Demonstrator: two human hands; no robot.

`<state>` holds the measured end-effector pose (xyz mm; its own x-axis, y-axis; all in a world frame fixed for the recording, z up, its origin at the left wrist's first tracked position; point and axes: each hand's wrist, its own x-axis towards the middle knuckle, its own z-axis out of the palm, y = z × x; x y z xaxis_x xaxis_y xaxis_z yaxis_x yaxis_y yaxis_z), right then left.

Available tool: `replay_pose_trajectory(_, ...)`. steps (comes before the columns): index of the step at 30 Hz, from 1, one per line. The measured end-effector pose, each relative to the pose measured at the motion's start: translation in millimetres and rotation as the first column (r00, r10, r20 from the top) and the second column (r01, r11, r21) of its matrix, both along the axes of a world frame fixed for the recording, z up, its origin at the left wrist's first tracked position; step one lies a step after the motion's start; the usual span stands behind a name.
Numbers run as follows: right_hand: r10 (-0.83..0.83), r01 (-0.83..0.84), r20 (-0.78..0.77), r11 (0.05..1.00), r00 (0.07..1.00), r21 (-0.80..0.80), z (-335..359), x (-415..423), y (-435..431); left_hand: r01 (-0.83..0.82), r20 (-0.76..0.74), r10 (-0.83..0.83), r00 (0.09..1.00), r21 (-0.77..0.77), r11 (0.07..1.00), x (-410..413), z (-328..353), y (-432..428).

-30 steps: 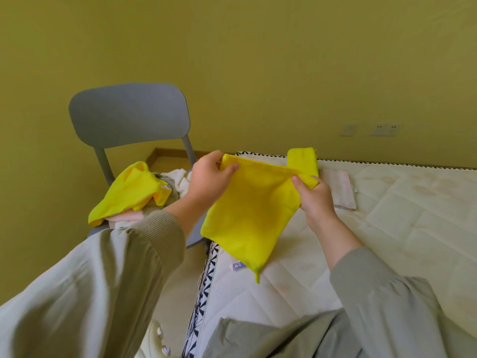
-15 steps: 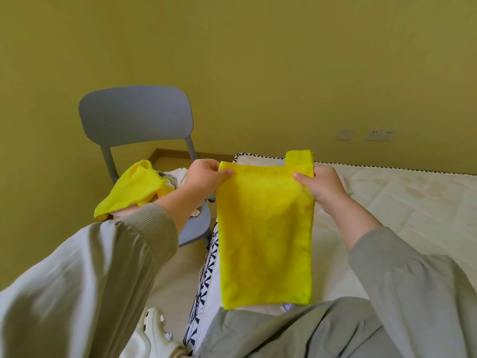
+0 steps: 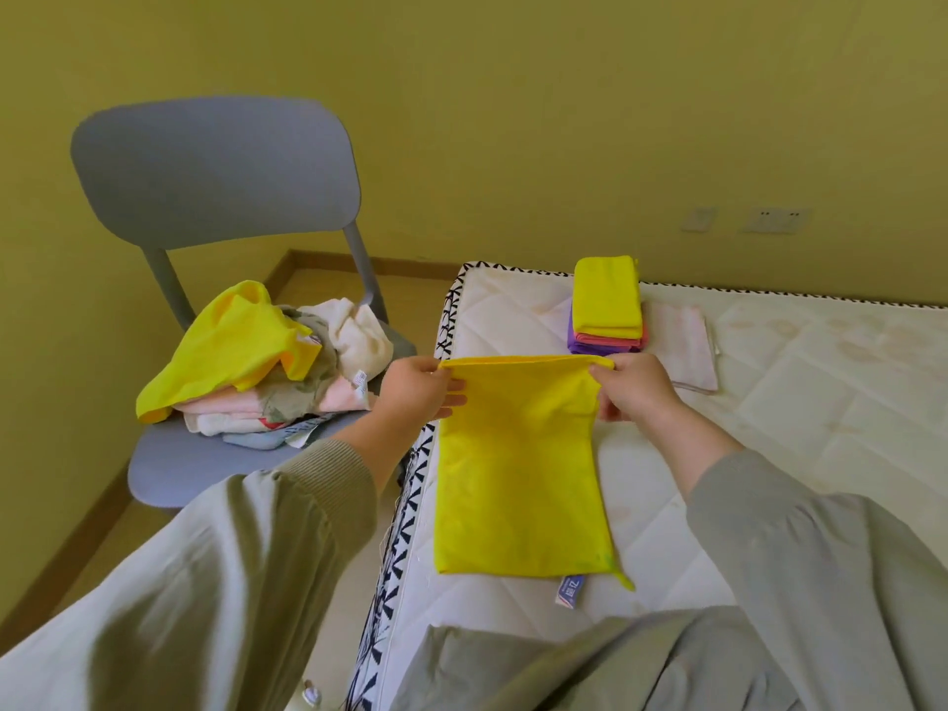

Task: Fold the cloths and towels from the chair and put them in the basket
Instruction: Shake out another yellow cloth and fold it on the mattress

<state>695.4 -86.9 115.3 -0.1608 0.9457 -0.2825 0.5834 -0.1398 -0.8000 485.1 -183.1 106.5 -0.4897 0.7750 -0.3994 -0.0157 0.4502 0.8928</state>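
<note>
On the bed point(image 3: 769, 428) the yellow cloth point(image 3: 518, 464) lies with its long axis running away from the person, far short edge pinched at both corners, left hand point(image 3: 418, 390) and right hand point(image 3: 633, 387) each a grip clamped on it, near end free, folded stack point(image 3: 608, 305) just beyond.

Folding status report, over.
Left hand, right hand pinching yellow cloth at top corners. Cloth on white quilted mattress. Crumpled pile on grey chair. Nothing blocking.

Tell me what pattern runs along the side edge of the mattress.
The mattress edge carries black V-shaped marks on white, clearest in the head view.
</note>
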Motion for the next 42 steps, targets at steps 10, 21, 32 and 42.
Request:
replay_pose_trajectory(10,-0.192,0.088,-0.462,0.968,0.866,-0.237,0,-22,22,-0.182,0.270,0.150,0.951,0.099,0.978,-12,2,30)
replay_pose_trajectory(21,-0.240,0.175,-0.231,0.947,0.943,-0.270,-74,17,-26,-0.090,0.210,0.092,0.973,-0.018,0.996,16,-58,-32)
replay_pose_trajectory(32,-0.043,0.084,0.099,0.886,0.994,-0.457,-85,39,-43,0.013,0.026,-0.011,1.000,-0.096,0.995,32,-78,-67)
replay_pose_trajectory(42,0.038,0.044,0.299,0.964,0.954,-0.263,-99,34,-48,0.155,-0.215,-0.177,0.960,-0.117,0.981,29,-94,-79)
